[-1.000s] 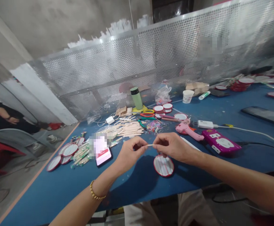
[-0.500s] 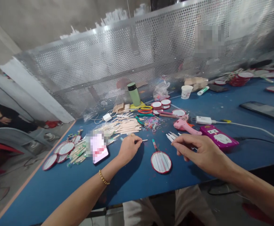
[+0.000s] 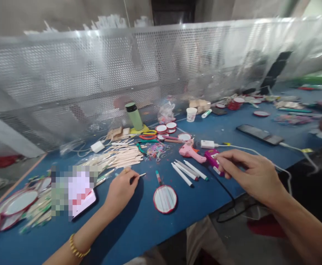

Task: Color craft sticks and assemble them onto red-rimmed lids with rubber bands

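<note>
My left hand [image 3: 124,186] is closed in a pinch on a thin pale stick [image 3: 142,175], whose tip points right; most of the stick is hidden by the fingers. Right of it lies a round white disc with a red rim [image 3: 165,199], a teal-and-red banded stick [image 3: 158,177] reaching out from its top. My right hand [image 3: 249,171] has thumb and fingers closed on a purple power strip [image 3: 211,157], which it partly covers. Several white pens [image 3: 187,170] with coloured ends lie between the hands. Behind them is a pink glue gun [image 3: 191,151].
A phone [image 3: 85,204] lies left, near wooden sticks [image 3: 128,156] and red-rimmed discs [image 3: 21,202]. Behind are a green bottle [image 3: 135,117], a paper cup [image 3: 191,115], scissors [image 3: 147,134] and small coloured bands [image 3: 157,151]. A dark phone [image 3: 259,134] and cables lie right.
My right hand has moved off the pens to the power strip, which now sits turned, its black cable running toward the near edge. The view has swung right. My left hand keeps its pinch.
</note>
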`<action>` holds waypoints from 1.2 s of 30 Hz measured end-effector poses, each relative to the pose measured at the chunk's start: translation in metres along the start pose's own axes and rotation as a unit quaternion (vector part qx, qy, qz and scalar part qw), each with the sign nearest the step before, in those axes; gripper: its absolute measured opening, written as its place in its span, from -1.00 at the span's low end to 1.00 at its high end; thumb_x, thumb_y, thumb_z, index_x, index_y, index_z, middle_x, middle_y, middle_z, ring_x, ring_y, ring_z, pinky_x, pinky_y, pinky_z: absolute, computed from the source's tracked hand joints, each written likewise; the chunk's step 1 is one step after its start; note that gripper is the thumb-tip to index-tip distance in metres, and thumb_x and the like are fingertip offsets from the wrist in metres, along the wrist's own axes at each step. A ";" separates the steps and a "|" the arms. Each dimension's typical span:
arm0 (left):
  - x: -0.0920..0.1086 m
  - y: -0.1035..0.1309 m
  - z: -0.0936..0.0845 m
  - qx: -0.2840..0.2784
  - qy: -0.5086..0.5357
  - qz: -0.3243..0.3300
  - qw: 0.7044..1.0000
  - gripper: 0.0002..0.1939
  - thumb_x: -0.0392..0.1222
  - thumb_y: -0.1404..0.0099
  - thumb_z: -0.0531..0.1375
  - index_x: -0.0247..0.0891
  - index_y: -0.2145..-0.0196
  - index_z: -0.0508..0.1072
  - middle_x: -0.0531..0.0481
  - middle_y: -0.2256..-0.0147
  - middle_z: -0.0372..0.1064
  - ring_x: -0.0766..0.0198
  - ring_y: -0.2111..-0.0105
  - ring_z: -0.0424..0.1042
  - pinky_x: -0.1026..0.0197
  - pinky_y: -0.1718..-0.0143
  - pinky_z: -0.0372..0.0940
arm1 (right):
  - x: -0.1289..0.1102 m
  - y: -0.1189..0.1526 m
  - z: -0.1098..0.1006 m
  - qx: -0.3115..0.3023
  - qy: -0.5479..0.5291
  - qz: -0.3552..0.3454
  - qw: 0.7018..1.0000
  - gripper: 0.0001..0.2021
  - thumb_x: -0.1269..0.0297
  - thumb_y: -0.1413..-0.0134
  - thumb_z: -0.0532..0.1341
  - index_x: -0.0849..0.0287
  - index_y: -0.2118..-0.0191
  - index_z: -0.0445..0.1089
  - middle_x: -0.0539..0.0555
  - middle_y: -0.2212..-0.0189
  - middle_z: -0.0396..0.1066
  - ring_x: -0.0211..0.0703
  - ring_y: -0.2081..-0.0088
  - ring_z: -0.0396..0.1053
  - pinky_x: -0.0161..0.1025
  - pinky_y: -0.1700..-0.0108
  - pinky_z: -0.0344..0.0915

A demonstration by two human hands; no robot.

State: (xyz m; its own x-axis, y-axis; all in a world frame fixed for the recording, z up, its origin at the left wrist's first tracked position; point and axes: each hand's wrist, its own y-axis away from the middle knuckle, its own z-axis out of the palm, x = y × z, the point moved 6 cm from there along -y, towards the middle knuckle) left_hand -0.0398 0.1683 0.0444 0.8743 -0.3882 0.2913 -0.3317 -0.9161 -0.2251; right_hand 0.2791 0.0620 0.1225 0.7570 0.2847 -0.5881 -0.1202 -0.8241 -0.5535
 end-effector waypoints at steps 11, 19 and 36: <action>0.022 0.012 -0.005 0.020 0.071 0.026 0.997 -0.79 -0.19 -0.29 0.07 -0.19 0.43 0.47 0.03 0.41 0.38 0.25 0.40 0.38 0.23 0.34 0.22 | 0.018 -0.011 0.051 -0.056 0.359 -0.089 0.927 -0.74 0.32 -0.24 0.10 0.22 0.40 0.48 0.14 0.42 0.52 -0.03 0.29 0.42 -0.16 0.22 0.11; 0.011 0.017 -0.001 0.045 0.072 0.047 0.995 -0.84 -0.29 -0.30 0.12 -0.22 0.41 0.48 0.03 0.41 0.38 0.27 0.38 0.40 0.24 0.34 0.22 | 0.016 -0.037 0.102 -0.175 0.470 -0.082 0.861 -0.67 0.20 -0.23 0.11 0.37 0.25 0.51 0.34 0.30 0.52 0.17 0.17 0.36 -0.07 0.18 0.05; 0.025 0.031 -0.004 0.015 0.044 0.067 0.997 -0.88 -0.32 -0.30 0.16 -0.26 0.36 0.49 -0.02 0.32 0.41 0.26 0.30 0.43 0.24 0.24 0.30 | 0.036 -0.046 0.120 -0.275 0.517 -0.051 0.809 -0.72 0.22 -0.24 0.12 0.24 0.28 0.55 0.26 0.23 0.55 0.20 0.12 0.43 -0.10 0.24 0.09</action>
State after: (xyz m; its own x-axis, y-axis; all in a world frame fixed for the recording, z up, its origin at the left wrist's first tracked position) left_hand -0.0298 0.1301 0.0482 0.7880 -0.5149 0.3376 -0.4307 -0.8528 -0.2952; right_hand 0.2353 0.1690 0.0559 0.9116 0.0375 0.4093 0.0654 -0.9964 -0.0543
